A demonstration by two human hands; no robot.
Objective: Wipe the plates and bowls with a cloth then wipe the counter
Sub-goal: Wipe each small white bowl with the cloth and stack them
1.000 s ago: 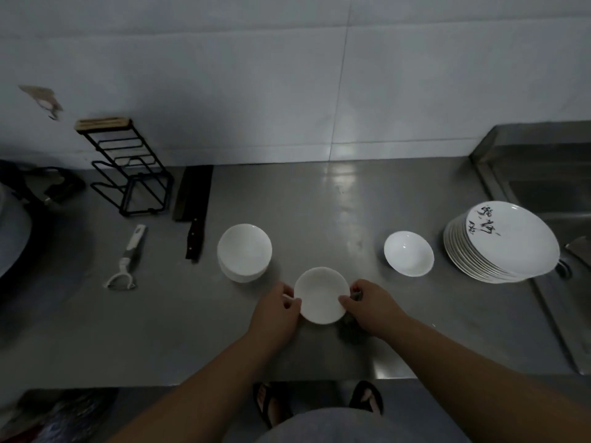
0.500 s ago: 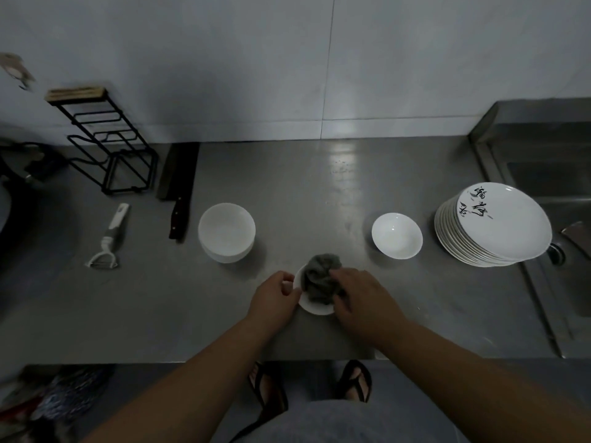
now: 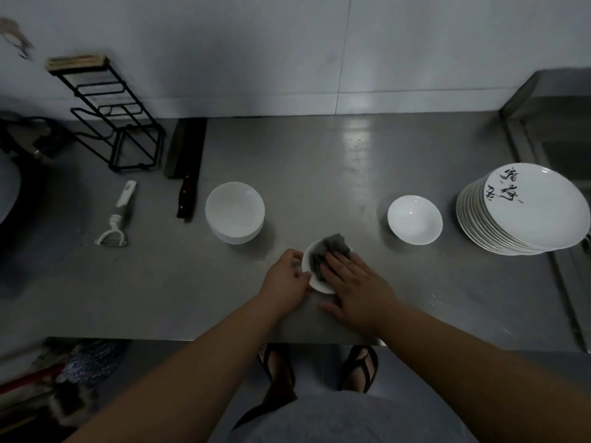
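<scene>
In the head view, a small white bowl (image 3: 316, 284) sits on the steel counter (image 3: 319, 171) near its front edge, between a stack of white bowls (image 3: 235, 212) to the left and a single white bowl (image 3: 414, 219) to the right. It is plain and glossy, and only its left and near rim show. The rest is covered by a crumpled grey cloth (image 3: 331, 246) that fills the hollow and bulges over the far rim.

The left hand (image 3: 284, 278) holds the bowl by its left rim, with curled fingers and the thumb pinching the edge. The right hand (image 3: 358, 289) lies flat on the cloth, its fingers (image 3: 335, 262) straight and close together, pressing the cloth down into the bowl. Its thumb is spread out toward the counter.

A tilted stack of white plates (image 3: 527, 206), the top one bearing black brush writing, stands at the right beside the sink (image 3: 563, 155).

A second ago the bowl was bare, with a hand at each side of it. Half a second ago the cloth was in it, bunched under a curled right hand. Now that hand has flattened out, and the cloth has spread toward the far right of the bowl. The left hand's hold on the rim is unchanged, and the other dishes have not moved.
</scene>
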